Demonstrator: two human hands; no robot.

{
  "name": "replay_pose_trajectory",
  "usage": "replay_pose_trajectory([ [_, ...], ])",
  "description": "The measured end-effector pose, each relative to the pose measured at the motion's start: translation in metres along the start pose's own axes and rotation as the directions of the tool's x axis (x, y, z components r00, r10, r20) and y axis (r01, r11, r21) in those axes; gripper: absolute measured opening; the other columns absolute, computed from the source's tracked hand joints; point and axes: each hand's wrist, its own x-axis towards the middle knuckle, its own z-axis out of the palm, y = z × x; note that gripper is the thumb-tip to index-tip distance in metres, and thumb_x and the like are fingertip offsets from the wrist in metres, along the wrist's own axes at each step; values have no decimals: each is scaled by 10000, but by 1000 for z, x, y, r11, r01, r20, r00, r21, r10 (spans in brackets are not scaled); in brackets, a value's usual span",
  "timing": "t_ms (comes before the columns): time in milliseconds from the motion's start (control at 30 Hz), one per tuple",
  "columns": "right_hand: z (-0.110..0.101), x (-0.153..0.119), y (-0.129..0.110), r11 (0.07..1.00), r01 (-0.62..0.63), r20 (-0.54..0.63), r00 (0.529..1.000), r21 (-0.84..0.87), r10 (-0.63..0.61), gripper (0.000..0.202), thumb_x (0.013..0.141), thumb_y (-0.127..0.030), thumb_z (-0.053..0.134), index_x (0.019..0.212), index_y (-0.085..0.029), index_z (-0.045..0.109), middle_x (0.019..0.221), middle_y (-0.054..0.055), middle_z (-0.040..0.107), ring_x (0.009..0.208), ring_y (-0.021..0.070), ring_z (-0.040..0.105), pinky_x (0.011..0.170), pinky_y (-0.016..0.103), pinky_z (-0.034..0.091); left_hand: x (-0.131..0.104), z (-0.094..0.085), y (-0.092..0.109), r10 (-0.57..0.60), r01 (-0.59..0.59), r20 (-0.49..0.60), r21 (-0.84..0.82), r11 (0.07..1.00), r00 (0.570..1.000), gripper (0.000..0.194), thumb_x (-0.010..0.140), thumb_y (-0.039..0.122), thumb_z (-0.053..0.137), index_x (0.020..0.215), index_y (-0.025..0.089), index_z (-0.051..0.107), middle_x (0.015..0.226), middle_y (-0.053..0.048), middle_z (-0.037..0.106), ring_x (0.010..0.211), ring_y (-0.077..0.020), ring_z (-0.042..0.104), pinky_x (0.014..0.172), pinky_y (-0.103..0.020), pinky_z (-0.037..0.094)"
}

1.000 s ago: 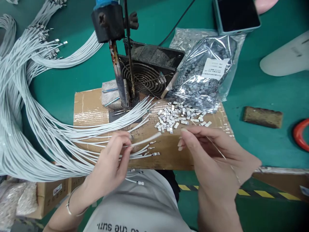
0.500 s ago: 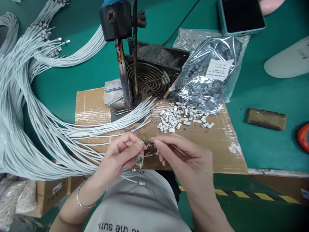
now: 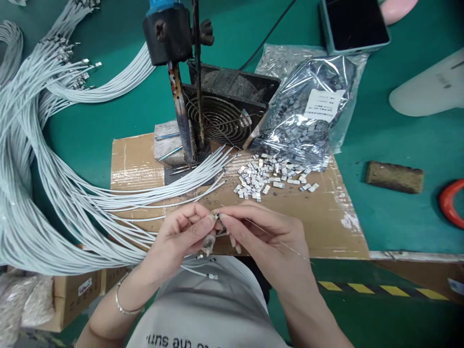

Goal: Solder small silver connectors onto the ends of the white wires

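Observation:
My left hand pinches a small cable end between thumb and index finger, its coloured tip just showing. Under those fingers hangs a small whitish, translucent piece. My right hand is closed around a thin wire, which runs back across the palm. The fingertips of both hands meet or nearly meet above the brown cardboard. White cables lie beyond and left of my hands. A pile of small metal connectors sits on the cardboard beyond my right hand.
A soldering iron on a stand points down beside a black fan. Behind the connectors lies a clear parts bag. Farther right are a phone, a white bottle, a brown block and a red ring-shaped object.
My right hand has moved left with the wire, bringing its fingertips up to those of my left hand. The whole view has shifted slightly.

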Motion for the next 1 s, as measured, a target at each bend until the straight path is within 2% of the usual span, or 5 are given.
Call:
replay_pose_trajectory([
  [133, -1, 1, -3, 998, -53, 7, 999, 45, 53, 128, 963, -260, 805, 978, -313, 920, 695, -4, 698, 527, 101, 527, 441, 226, 403, -2, 0, -5, 45, -41, -34, 108, 993, 998, 398, 948, 526, 836, 852, 171, 682, 683, 28, 553, 530, -72, 324, 476, -214, 227],
  [300, -2, 2, -4, 994, -66, 14, 998, 90, 64, 132, 943, -231, 818, 932, -319, 916, 681, -14, 688, 519, 92, 520, 442, 217, 400, -1, 0, -10, 161, -144, -66, 210, 967, 985, 335, 929, 473, 874, 863, 184, 718, 658, 35, 563, 547, -86, 368, 498, -219, 269],
  [633, -2, 3, -5, 982, -104, 19, 995, 160, 102, 68, 897, -244, 852, 874, -281, 904, 695, -2, 735, 477, 84, 512, 413, 217, 398, -4, 0, -7, 112, -104, -38, 173, 979, 993, 385, 965, 535, 812, 861, 165, 781, 681, 2, 623, 485, -58, 284, 451, -227, 215],
  [867, -3, 0, 1, 983, -91, 19, 996, 160, 89, 56, 916, -285, 852, 896, -277, 904, 705, 7, 738, 487, 87, 517, 415, 217, 407, -5, -2, -7, 122, -111, -45, 196, 974, 991, 388, 946, 540, 826, 844, 170, 773, 682, 0, 630, 485, -62, 291, 448, -227, 234],
  [1000, -3, 1, 2, 963, -146, 64, 989, 228, 135, 49, 901, -307, 876, 865, -284, 900, 699, -2, 736, 471, 81, 519, 408, 208, 410, -5, -2, -9, 117, -108, -31, 204, 973, 993, 400, 945, 564, 822, 851, 176, 797, 660, 2, 617, 496, -78, 322, 472, -241, 263],
])
